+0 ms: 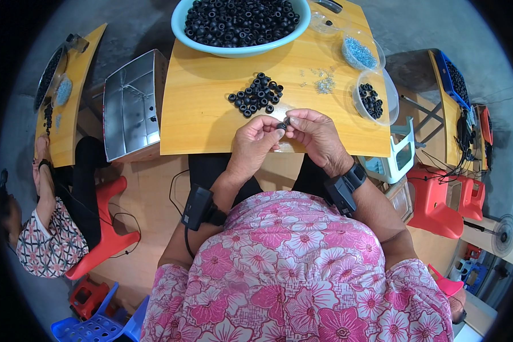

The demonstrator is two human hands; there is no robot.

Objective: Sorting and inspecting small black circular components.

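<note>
Close together at the table's near edge, both my hands are closed in a pinch. The thumb and fingers of my left hand (255,143) grip a small black ring-shaped part (281,126). My right hand (316,134) pinches at the same dark piece from the other side; whether a second small piece is between its fingertips is hidden. Just beyond my hands lies a loose pile of black ring parts (257,95) on the yellow table (199,122). Farther right is a small scatter of tiny clear pieces (325,84).
A light blue basin (179,25) heaped with black rings stands at the far edge. On the right are a tub of bluish clear pieces (359,54) and a tub of black rings (370,102). A metal-lined box (132,108) stands left; another person (51,233) works beyond it.
</note>
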